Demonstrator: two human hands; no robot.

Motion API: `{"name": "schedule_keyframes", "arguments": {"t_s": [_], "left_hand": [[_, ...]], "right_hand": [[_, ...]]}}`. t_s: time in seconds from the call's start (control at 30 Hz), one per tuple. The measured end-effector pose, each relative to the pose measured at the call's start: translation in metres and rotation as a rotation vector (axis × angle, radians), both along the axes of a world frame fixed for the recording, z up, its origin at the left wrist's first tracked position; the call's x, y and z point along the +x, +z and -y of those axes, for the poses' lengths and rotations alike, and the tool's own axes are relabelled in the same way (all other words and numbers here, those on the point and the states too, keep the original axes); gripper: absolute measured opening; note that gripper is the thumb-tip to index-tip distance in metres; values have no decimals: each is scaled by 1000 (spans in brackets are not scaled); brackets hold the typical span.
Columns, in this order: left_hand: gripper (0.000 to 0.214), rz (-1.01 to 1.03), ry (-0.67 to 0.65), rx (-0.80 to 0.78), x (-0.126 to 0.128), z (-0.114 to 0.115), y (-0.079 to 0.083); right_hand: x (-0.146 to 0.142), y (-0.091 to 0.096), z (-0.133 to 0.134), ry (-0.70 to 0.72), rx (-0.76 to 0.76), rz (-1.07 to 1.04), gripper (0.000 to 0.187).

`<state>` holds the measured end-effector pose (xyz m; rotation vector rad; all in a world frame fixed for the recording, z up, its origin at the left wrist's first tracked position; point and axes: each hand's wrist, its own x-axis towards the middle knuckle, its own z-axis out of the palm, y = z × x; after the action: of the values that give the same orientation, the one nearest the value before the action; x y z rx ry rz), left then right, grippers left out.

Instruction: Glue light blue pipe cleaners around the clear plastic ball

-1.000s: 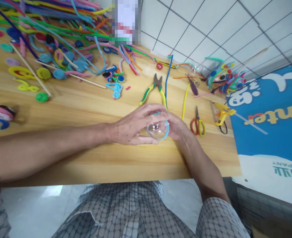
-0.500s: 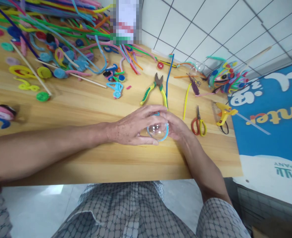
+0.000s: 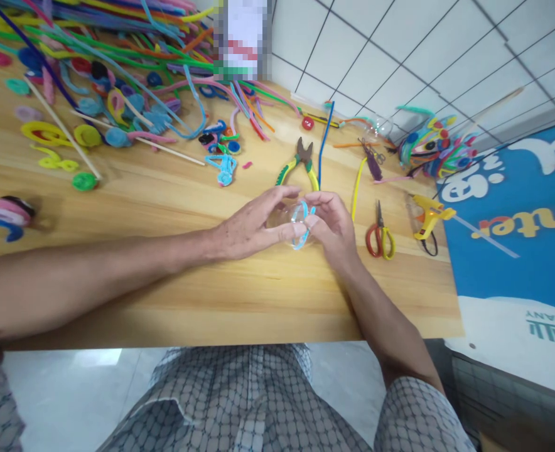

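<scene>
Between my hands is a clear plastic ball (image 3: 284,218) with a light-blue pipe cleaner (image 3: 298,242) looped around it. My left hand (image 3: 252,223) holds the ball from the left, its thumb in front and its fingers over the far side. My right hand (image 3: 334,227) pinches the pipe cleaner at the ball's right side with thumb and fingers. Just beyond my hands lie pliers (image 3: 304,154) with yellow-green handles, jaws pointing away. Part of the ball's far side is hidden by my fingers.
Right of my hands lie scissors (image 3: 380,235), a yellow glue gun (image 3: 427,215) and a yellow pipe cleaner (image 3: 358,188). A blue pipe cleaner (image 3: 324,141) lies beside the pliers. Many colourful pipe cleaners (image 3: 117,37) cover the back left. The table's front edge (image 3: 211,345) is close to my body.
The ball has turned, so the blue loop now shows more edge-on. My right hand's thumb has come to the front onto the loop; both hands have shifted slightly away from me.
</scene>
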<state>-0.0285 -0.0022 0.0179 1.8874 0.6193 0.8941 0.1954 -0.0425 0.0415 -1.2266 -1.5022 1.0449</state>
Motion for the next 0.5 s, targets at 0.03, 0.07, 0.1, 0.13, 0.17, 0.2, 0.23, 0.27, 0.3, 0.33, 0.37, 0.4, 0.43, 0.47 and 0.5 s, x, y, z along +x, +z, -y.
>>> {"name": "schedule_keyframes", "arguments": {"t_s": [0.03,0.07,0.1,0.13,0.17,0.2,0.23,0.27,0.3,0.33,0.37,0.4,0.43,0.47,0.5], "left_hand": [[71,-8,-18,-23,1,0,0],[72,-10,-34,-32,1,-1,0],[72,-6,-45,-32,2,-1,0],[72,-3,-49,-32,2,-1,0],[71,-1,-49,-32,2,-1,0],[71,0,-47,-32,2,-1,0],[71,0,-47,-32,2,0,0],[71,1,-48,-30,2,0,0],[71,2,-51,-26,2,0,0],[72,3,-54,-18,3,0,0],[72,7,-53,-4,3,0,0],[72,11,-51,14,3,0,-1],[72,17,-48,36,4,0,-2],[72,22,-47,61,4,0,-2],[71,26,-51,87,4,-1,-3]], "right_hand": [[0,-2,1,3,24,15,46],[0,-4,1,7,43,27,46],[0,-5,1,11,58,39,46],[0,-7,2,16,72,49,45],[1,-8,2,21,86,58,45],[1,-9,2,27,99,65,44],[2,-9,2,32,111,73,44],[2,-10,2,36,119,83,45],[2,-10,2,38,123,93,45],[2,-10,2,37,122,102,47],[2,-10,2,34,117,109,49],[2,-10,1,32,107,110,52],[2,-9,0,32,94,102,54],[2,-9,0,35,80,86,57],[2,-9,-1,40,64,65,60]]}}
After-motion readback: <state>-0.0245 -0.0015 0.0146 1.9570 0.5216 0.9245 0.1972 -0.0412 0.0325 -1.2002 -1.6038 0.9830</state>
